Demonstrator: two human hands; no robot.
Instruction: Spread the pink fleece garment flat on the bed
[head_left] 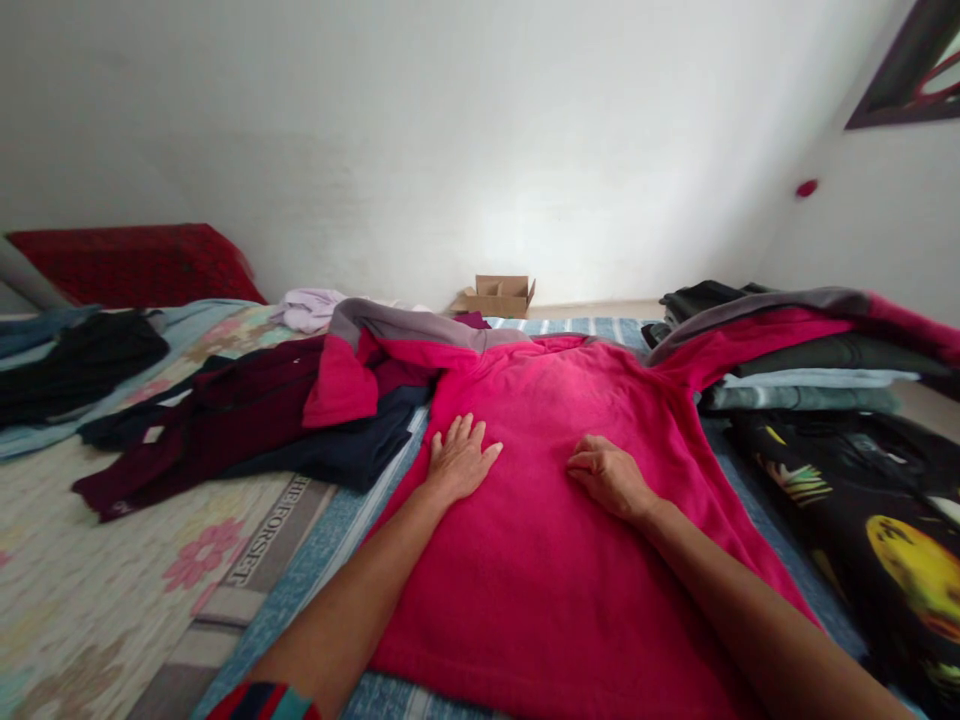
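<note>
Beside "THE FOREST" bedsheet [285, 520], both hands [459, 460] press released on pink fleece [540, 560].

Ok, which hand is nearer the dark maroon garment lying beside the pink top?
Left. The left hand lies flat on the pink top near its edge toward the maroon garment; the right hand rests farther across.

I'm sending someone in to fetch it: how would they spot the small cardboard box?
Look past the bed to the white back wall. On the floor at its foot, beyond the spread-out bright pink fleece top, sits the small open brown cardboard box. It is the only stiff, boxy thing among soft clothes.
</note>
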